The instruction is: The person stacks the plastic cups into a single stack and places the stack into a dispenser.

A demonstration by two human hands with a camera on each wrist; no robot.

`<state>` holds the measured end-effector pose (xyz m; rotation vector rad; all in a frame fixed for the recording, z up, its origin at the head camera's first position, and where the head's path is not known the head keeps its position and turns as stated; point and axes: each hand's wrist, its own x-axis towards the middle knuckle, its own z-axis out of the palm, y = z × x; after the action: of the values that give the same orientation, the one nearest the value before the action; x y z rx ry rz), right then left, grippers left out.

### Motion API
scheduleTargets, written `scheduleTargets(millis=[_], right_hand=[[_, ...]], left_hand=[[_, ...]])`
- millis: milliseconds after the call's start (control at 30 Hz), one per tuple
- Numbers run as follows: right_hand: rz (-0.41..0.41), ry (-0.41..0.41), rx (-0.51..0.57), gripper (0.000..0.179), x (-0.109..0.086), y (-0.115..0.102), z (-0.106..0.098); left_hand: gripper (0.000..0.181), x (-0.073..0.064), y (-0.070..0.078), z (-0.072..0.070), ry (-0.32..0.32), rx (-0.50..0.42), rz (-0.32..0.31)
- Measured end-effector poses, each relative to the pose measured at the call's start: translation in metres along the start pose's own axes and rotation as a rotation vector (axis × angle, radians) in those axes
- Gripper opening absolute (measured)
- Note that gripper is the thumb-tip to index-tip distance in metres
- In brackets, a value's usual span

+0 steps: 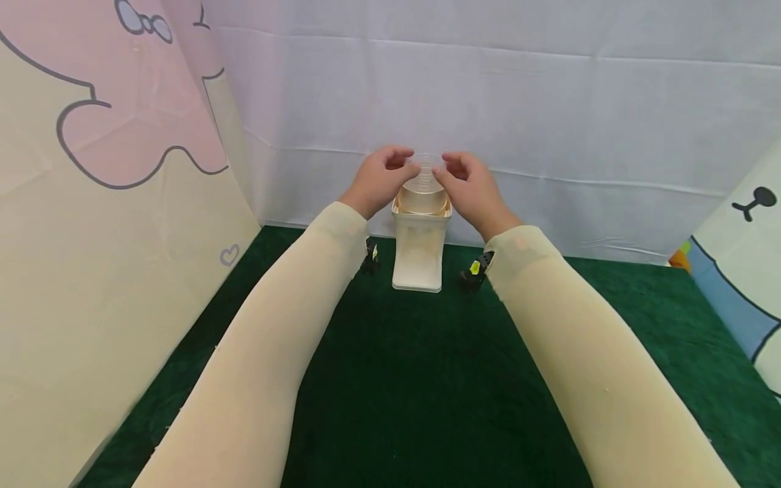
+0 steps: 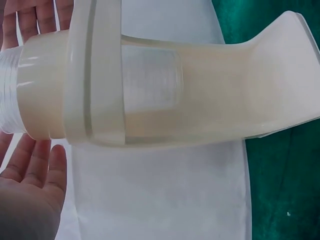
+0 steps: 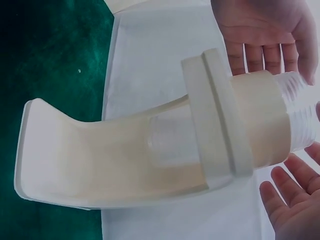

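Observation:
A cream cup dispenser [image 1: 418,254] stands upright at the back of the green cloth, with a curved open front and a flat foot. A stack of clear ribbed plastic cups [image 1: 425,177] rises from its round collar [image 3: 262,119]; the lower end shows through the opening in both wrist views. My left hand [image 1: 379,179] is at the left side of the cups, thumb and index fingertips by their upper edge. Opposite, my right hand [image 1: 474,190] flanks the right side. In the wrist views the fingers extend beside and behind the stack, largely straight; exact contact is unclear.
Green cloth [image 1: 390,393] covers the table. A white curtain [image 1: 518,108] hangs close behind the dispenser. Printed cloth panels [image 1: 110,271] flank the table on both sides. Small black devices [image 1: 472,271] are strapped at both wrists.

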<state>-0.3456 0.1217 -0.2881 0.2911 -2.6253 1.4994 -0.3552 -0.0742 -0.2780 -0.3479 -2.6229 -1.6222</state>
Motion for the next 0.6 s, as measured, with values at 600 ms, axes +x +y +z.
scheduleTargets(millis=[600], right_hand=[[-0.008, -0.036, -0.011, 0.061, -0.007, 0.022, 0.005]], left_hand=[[0.05, -0.001, -0.014, 0.013, -0.012, 0.004, -0.028]])
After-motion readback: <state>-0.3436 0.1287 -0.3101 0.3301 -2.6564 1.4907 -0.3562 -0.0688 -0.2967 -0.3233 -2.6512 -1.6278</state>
